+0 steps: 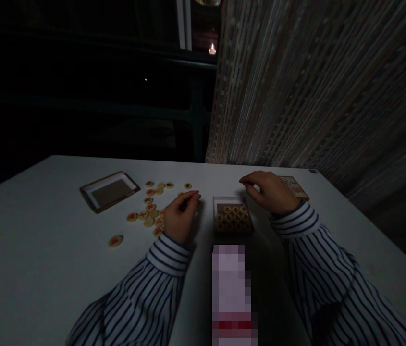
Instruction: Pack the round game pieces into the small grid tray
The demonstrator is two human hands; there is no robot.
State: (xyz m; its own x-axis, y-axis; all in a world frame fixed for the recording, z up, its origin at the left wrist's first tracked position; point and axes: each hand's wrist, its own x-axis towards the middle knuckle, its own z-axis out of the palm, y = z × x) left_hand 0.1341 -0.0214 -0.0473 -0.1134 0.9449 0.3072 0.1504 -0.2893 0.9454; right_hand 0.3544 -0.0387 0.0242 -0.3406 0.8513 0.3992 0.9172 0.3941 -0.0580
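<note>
Xiangqi pieces (150,207) lay loose on the tabletop (51,269) beside the left hand (179,218), grip too dim to tell; open box (220,208), part-filled with black-marked pieces (236,210), lay between hands; right hand (274,193), grip apart.

The worktop (58,216) looks smooth and matt. The round pieces (115,240) look like wood, and the striped sleeves (134,293) are matt cloth.

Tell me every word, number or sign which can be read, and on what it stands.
No text is readable.
Loose xiangqi pieces: red or dark characters, too blurred.
Pieces in the open box: dark characters, too small.
Printed panel beside the right hand: characters, too blurred.
</note>
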